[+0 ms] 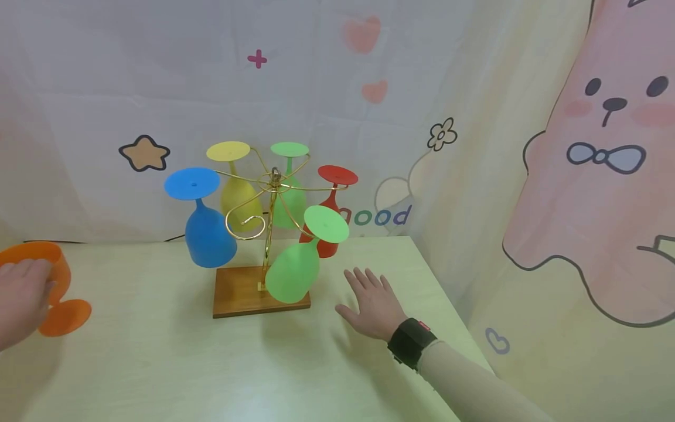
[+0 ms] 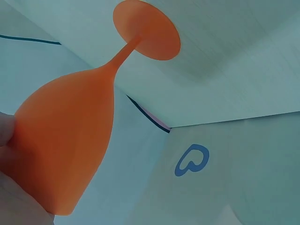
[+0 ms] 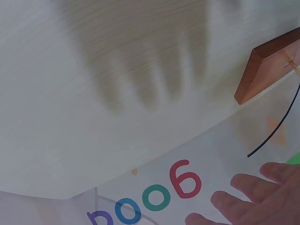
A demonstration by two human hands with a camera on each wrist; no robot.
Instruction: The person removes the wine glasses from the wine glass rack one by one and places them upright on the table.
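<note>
At the left edge of the head view, my left hand (image 1: 23,299) grips an orange wine glass (image 1: 65,316) by its bowl. The left wrist view shows this orange glass (image 2: 79,126) with its stem and round foot pointing up and away from the fingers. My right hand (image 1: 371,305), a black band at its wrist, is held over the table with fingers straight and spread, holding nothing. It is nearest to a green glass (image 1: 295,272) hanging upside down on a gold wire rack (image 1: 269,223) with a wooden base (image 1: 237,296).
Also hanging upside down on the rack are a blue glass (image 1: 208,234), a yellow glass (image 1: 239,202), a second green glass (image 1: 290,199) and a red glass (image 1: 329,202). One curled rack arm (image 1: 245,236) at the front left bears no glass. Printed curtains (image 1: 211,70) stand behind the table (image 1: 158,363).
</note>
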